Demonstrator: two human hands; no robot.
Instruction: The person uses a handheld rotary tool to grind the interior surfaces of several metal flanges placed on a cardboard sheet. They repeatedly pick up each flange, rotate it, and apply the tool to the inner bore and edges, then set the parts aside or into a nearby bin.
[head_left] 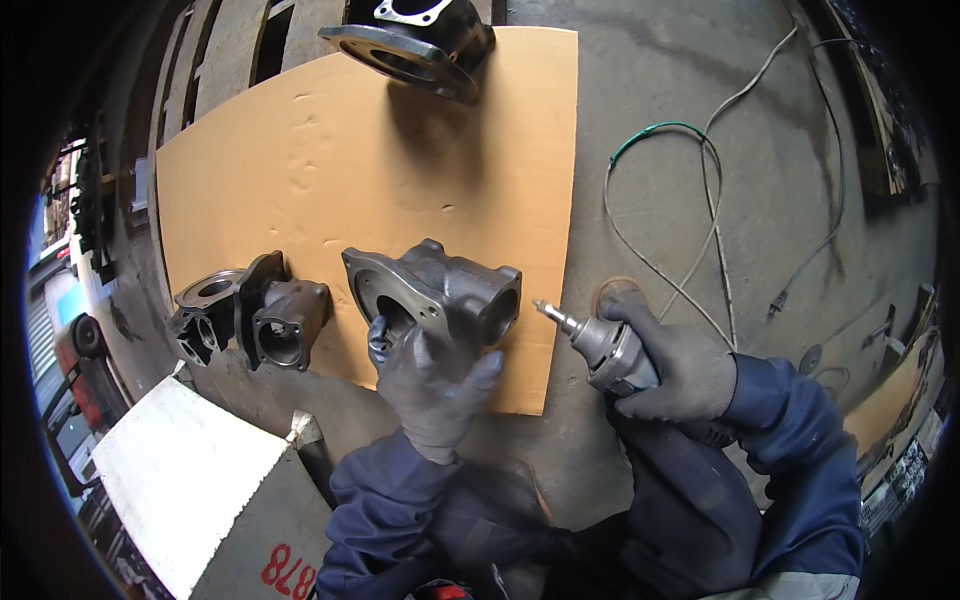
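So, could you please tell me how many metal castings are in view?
4: one held by the left hand at centre, two at the cardboard's left edge, one at its top. Others may lie out of view.

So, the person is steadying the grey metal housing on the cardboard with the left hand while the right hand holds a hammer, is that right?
Not quite: the right hand holds a handheld grinder, not a hammer. The head view shows this, with the left hand steadying the grey metal housing on the cardboard.

Both hands are covered by grey gloves, left hand [435,385] and right hand [672,365]; sleeves are dark blue. The metal casting [440,290] is finished dull grey, the die grinder [600,345] silver-grey. The cardboard sheet [300,160] is coloured tan, one cable [655,130] green
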